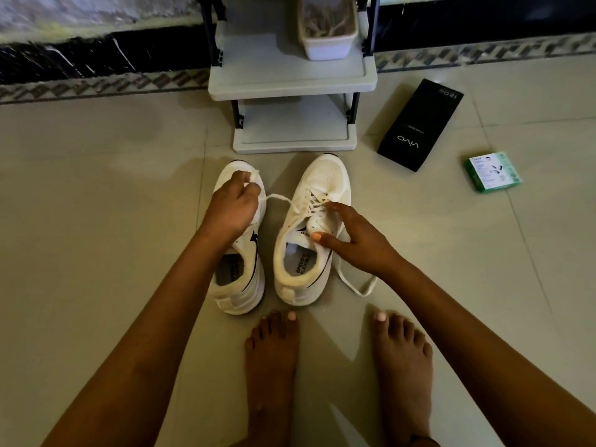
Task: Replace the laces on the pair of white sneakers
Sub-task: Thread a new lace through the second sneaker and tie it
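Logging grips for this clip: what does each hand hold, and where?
Left hand pinches the lace near its free end. Right hand steadies the right sneaker at its tongue.

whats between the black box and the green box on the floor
Nothing: in the head view only bare floor tile separates the black box from the green box.
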Tool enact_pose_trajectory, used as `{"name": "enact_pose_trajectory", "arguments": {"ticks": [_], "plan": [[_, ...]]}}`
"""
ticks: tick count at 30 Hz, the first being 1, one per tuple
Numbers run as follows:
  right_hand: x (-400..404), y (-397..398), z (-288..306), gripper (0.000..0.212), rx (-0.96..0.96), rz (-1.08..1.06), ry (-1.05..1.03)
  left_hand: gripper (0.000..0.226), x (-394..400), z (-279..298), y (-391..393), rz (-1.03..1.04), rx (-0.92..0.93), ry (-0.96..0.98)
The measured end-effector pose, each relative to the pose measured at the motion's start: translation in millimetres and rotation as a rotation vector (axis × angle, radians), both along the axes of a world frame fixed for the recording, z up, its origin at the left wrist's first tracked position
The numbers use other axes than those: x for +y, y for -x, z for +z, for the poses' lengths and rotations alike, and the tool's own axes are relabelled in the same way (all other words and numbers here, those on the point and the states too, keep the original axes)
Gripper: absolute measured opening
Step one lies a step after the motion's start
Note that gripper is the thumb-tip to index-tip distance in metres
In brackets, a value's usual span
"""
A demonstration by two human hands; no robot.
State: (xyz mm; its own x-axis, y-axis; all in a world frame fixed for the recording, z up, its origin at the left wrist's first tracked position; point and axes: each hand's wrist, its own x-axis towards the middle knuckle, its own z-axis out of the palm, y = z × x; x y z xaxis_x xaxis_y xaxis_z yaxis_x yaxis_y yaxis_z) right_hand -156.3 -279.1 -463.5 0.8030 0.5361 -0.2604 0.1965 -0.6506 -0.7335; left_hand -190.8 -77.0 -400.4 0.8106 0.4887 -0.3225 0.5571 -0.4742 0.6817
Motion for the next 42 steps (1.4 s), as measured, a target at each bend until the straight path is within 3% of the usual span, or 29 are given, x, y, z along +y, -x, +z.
{"name": "enact_pose_trajectory", "arguments": {"ticks": [4,9,12,16,20,30,35,42], "plan": [[12,12,9,0.06,-0.29,-0.089,0.107,0.036,-2,4,2,-0.105,-0.146,-0.022],[19,17,19,0.037,-0.263,-0.104,0.178,0.034,-4,4,4,-0.406,-0.18,0.0],[21,18,20,0.027,-0.316,-0.092,0.206,0.022,-16,0,5,-0.409,-0.18,0.004],[12,12,13,0.017,-0.091,-0.26,0.012,0.014,-34,-7,5,-0.401,-0.25,-0.089],[4,7,10,0.011,0.048,-0.299,-0.079,0.018,-46,-18,0,-0.508,-0.151,-0.194],[2,5,7,0.01,0.074,-0.328,-0.122,0.015,-59,-21,1,-0.549,-0.129,-0.29],[1,4,8,0.011,0.085,-0.339,-0.146,0.016,-59,-21,1,-0.576,-0.097,-0.221],[1,3,10,0.013,0.006,-0.278,-0.1,0.013,-63,-27,4,-0.459,-0.177,-0.227]]}}
